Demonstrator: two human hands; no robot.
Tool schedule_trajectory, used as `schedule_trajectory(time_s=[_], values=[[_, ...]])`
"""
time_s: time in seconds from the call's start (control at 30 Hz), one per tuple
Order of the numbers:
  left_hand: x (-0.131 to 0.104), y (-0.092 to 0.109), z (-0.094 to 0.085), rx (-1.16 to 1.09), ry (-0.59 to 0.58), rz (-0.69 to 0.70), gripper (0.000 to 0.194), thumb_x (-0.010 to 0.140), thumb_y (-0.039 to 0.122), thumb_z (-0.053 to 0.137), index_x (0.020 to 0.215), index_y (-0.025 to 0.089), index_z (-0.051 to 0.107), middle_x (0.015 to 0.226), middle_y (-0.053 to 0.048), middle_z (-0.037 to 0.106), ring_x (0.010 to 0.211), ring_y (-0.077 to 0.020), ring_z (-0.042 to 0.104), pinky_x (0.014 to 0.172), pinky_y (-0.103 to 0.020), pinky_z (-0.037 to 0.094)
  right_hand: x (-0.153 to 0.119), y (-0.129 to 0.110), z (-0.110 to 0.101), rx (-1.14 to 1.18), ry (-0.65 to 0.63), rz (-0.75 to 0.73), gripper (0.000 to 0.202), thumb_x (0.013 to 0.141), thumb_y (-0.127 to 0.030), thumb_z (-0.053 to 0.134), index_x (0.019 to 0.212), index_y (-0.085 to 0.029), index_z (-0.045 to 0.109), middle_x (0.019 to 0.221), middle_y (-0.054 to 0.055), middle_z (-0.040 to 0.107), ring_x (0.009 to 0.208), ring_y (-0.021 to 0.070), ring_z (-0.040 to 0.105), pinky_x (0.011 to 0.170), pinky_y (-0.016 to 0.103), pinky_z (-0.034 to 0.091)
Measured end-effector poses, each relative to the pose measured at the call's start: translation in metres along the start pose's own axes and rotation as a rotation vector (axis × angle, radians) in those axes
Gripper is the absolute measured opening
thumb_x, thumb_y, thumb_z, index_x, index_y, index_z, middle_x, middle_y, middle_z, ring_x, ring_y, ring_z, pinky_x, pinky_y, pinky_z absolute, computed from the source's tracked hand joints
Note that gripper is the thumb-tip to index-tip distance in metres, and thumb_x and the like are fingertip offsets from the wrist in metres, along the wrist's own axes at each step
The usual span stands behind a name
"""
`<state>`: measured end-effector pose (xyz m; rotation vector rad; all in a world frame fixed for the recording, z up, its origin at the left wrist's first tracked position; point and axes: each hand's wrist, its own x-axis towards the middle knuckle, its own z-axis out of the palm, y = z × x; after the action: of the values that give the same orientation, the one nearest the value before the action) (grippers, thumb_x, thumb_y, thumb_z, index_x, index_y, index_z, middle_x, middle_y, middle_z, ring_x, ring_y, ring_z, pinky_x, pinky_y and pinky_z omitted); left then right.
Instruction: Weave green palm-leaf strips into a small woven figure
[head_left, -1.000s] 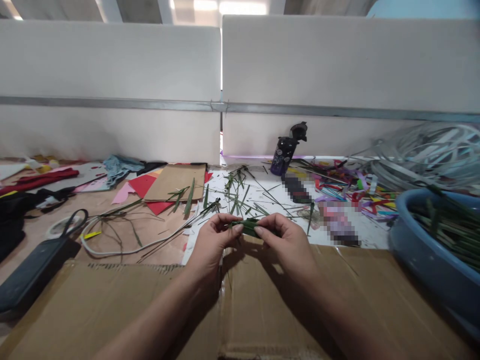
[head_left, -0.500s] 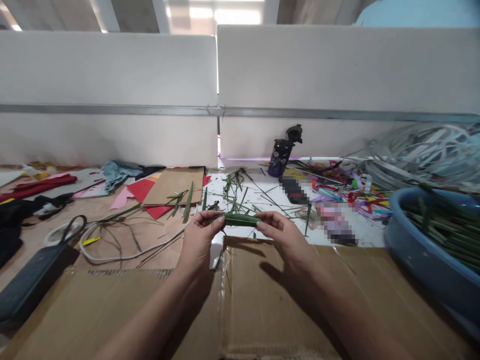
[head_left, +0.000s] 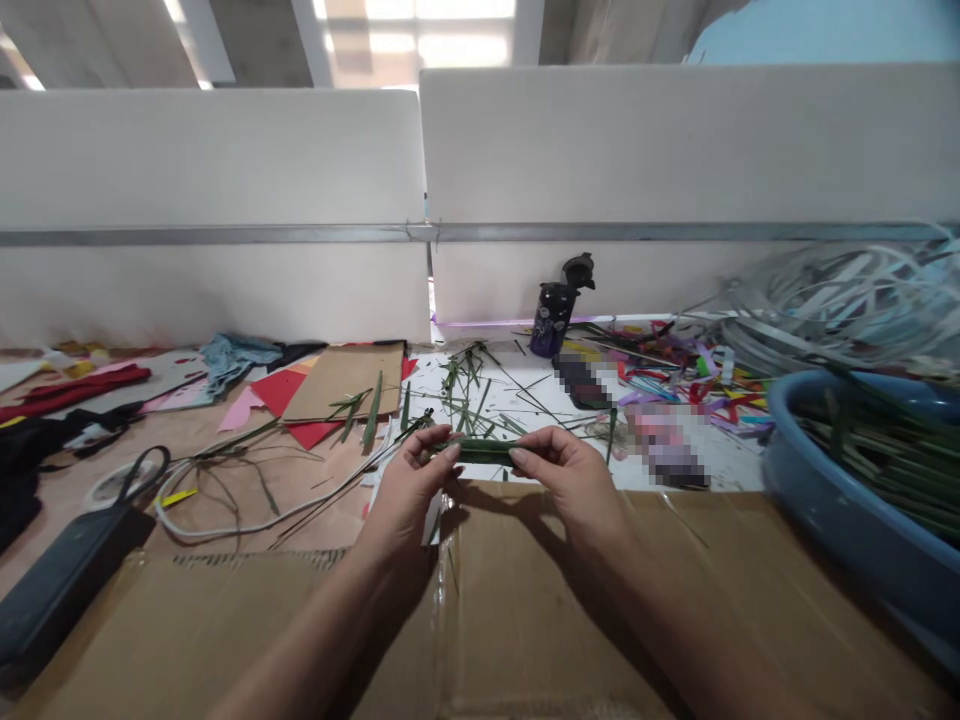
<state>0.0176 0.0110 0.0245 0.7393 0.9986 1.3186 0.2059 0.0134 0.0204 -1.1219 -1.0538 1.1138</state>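
A short piece of green leaf (head_left: 486, 452) is stretched level between my two hands, just above the far edge of the cardboard (head_left: 540, 580). My left hand (head_left: 420, 475) pinches its left end between thumb and fingers. At the other end, my right hand (head_left: 566, 475) holds it in the same kind of pinch. The leaf looks long and narrow, with a lengthwise line along it. Beyond my hands, loose leaf scraps (head_left: 469, 385) lie scattered on a white surface.
On the right stands a blue basin (head_left: 795, 490) full of long green leaves (head_left: 892, 470). A dark bottle (head_left: 553, 320) with its lid up is at the back, near colourful ribbon strips (head_left: 697, 380) and coiled white strapping (head_left: 817, 310). A dark pouch (head_left: 67, 580) lies left.
The leaf piece has turned slightly and looks narrower between my fingers. My right hand has shifted a little, and the whole view has moved slightly.
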Motion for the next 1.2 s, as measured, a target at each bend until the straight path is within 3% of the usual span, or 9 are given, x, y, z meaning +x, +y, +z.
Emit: schedule_trajectory(time_s=[0.1,0.27,0.47,0.67,0.73,0.83,0.97,1.07,1.2], values=[[-0.004,-0.002,0.002,-0.017,-0.036,-0.107,0.051,0.067,0.036,0.099,0.108,0.023,0.071,0.077,0.0,0.07,0.062,-0.014,0.061,0.057,-0.024,0.046,-0.001,-0.002,0.001,-0.019,-0.013,-0.012,0.025,0.068,-0.042,0.089,0.076,-0.023,0.073,0.069,0.002,0.07,0.069,0.0209,0.064,0.071,0.036,0.052],[-0.005,-0.003,0.003,-0.016,0.017,-0.094,0.041,0.066,0.031,0.098,0.097,0.021,0.072,0.074,0.0,0.069,0.061,-0.0134,0.06,0.056,-0.024,0.047,-0.004,-0.005,0.002,-0.028,-0.021,-0.015,0.021,0.069,-0.038,0.087,0.073,-0.023,0.073,0.066,0.001,0.068,0.065,0.0193,0.063,0.069,0.035,0.051],[-0.01,-0.001,0.003,0.041,0.063,-0.019,0.038,0.07,0.03,0.095,0.1,0.022,0.075,0.087,-0.005,0.075,0.074,-0.0189,0.068,0.064,-0.027,0.052,-0.003,0.002,0.004,0.029,-0.027,0.028,0.025,0.066,-0.039,0.091,0.074,-0.022,0.074,0.066,0.0,0.068,0.065,0.0183,0.063,0.069,0.034,0.05],[0.005,0.005,-0.004,0.023,-0.086,0.071,0.061,0.067,0.03,0.098,0.123,0.026,0.073,0.129,-0.013,0.075,0.114,-0.0284,0.07,0.084,-0.033,0.056,0.001,0.01,0.005,0.246,0.07,0.189,0.045,0.054,-0.042,0.1,0.081,-0.02,0.072,0.07,-0.001,0.069,0.062,0.0158,0.063,0.059,0.028,0.048],[0.01,0.002,-0.006,0.023,-0.089,0.077,0.062,0.067,0.028,0.099,0.122,0.027,0.073,0.132,-0.014,0.073,0.122,-0.0291,0.067,0.087,-0.033,0.055,0.001,0.011,0.005,0.31,0.08,0.232,0.047,0.052,-0.039,0.102,0.083,-0.02,0.071,0.074,-0.001,0.071,0.063,0.015,0.065,0.06,0.027,0.051],[0.007,-0.003,-0.004,-0.018,-0.111,0.038,0.053,0.066,0.028,0.1,0.112,0.026,0.074,0.126,-0.012,0.075,0.115,-0.027,0.068,0.086,-0.031,0.053,0.0,0.013,0.006,0.357,0.066,0.257,0.048,0.051,-0.036,0.103,0.084,-0.022,0.07,0.077,-0.001,0.073,0.065,0.0161,0.069,0.062,0.028,0.056],[-0.012,-0.003,0.007,-0.019,-0.16,-0.089,0.045,0.07,0.037,0.097,0.108,0.026,0.074,0.112,-0.01,0.076,0.093,-0.0237,0.07,0.07,-0.028,0.051,-0.003,0.016,0.008,0.356,0.035,0.222,0.047,0.056,-0.036,0.102,0.088,-0.024,0.07,0.082,0.0,0.076,0.07,0.0187,0.073,0.065,0.031,0.061],[-0.022,-0.002,0.014,0.018,-0.124,-0.178,0.041,0.075,0.042,0.092,0.109,0.03,0.072,0.107,-0.004,0.074,0.085,-0.0201,0.068,0.062,-0.025,0.047,-0.006,0.017,0.011,0.358,0.042,0.235,0.05,0.055,-0.037,0.104,0.088,-0.024,0.069,0.078,-0.001,0.075,0.068,0.0185,0.074,0.062,0.03,0.061],[-0.017,-0.004,0.016,-0.006,-0.031,-0.102,0.044,0.073,0.042,0.093,0.109,0.03,0.07,0.107,-0.003,0.074,0.085,-0.0194,0.069,0.067,-0.026,0.048,-0.008,0.016,0.013,0.384,0.071,0.253,0.052,0.051,-0.036,0.105,0.086,-0.023,0.069,0.077,-0.001,0.075,0.065,0.0175,0.073,0.061,0.028,0.061]])
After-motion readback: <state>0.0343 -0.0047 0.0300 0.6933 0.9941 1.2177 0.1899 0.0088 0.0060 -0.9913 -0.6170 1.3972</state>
